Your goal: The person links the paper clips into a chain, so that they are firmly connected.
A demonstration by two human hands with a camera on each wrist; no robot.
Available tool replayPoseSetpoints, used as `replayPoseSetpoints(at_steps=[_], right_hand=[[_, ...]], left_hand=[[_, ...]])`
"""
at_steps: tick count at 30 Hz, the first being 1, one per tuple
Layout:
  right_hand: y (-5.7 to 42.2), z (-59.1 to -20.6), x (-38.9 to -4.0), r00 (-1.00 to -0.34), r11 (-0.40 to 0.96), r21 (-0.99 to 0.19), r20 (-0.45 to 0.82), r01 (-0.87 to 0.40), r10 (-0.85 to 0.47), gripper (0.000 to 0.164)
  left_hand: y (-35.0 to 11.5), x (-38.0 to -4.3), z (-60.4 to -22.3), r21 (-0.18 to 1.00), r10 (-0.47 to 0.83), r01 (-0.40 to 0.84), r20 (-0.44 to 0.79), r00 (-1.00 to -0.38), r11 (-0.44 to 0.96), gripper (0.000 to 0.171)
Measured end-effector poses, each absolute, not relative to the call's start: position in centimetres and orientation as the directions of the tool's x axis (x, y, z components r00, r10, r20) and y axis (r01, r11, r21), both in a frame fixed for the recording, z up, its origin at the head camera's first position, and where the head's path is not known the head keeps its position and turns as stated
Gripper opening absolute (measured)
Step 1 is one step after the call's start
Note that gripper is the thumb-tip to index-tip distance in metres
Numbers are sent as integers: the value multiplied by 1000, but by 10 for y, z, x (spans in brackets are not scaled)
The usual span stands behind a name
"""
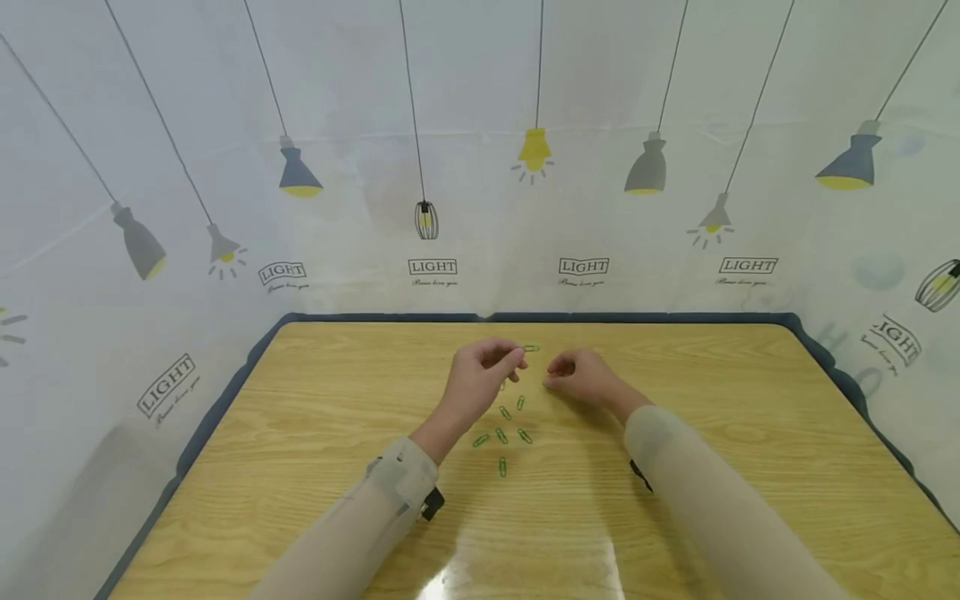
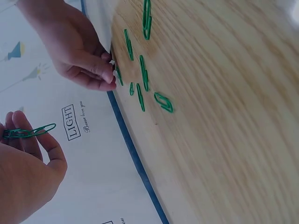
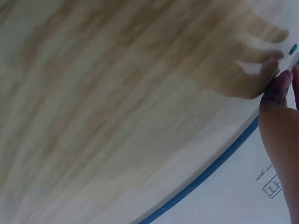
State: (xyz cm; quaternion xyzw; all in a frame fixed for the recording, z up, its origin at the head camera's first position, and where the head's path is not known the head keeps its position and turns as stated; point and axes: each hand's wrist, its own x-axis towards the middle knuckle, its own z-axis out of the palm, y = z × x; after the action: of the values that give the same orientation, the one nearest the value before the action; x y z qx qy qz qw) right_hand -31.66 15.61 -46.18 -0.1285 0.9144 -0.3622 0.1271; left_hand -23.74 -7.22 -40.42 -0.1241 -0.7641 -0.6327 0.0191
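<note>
- Pinching green clips [image 2: 22, 134] in left hand [image 1: 482, 371].
- Curling right hand [image 1: 588, 378] near bench [image 1: 337, 392]; cannot tell whether clamped on anything.
- With loose clips [image 2: 144, 77] scattered nearby.

Green paper clips [image 1: 501, 436] near the fingers [image 1: 512, 360], yellow-brown wood grain on the table [image 1: 300, 483] under them; beyond the fingers, a white wall [image 1: 480, 92] patterned with blue, grey and yellow lamps [image 1: 299, 171]

head view high, wrist views close
</note>
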Motion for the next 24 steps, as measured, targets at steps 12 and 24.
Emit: replayPoseSetpoints(at_steps=[12, 24], right_hand=[[160, -465, -310, -938, 709, -693, -144, -131, -314, 14], [158, -464, -311, -935, 717, -692, -195, -82, -295, 12]], left_hand=[[-75, -234, -408, 963, 164, 210, 183, -969, 170, 20], [-73, -234, -411, 964, 158, 202, 175, -972, 174, 21]])
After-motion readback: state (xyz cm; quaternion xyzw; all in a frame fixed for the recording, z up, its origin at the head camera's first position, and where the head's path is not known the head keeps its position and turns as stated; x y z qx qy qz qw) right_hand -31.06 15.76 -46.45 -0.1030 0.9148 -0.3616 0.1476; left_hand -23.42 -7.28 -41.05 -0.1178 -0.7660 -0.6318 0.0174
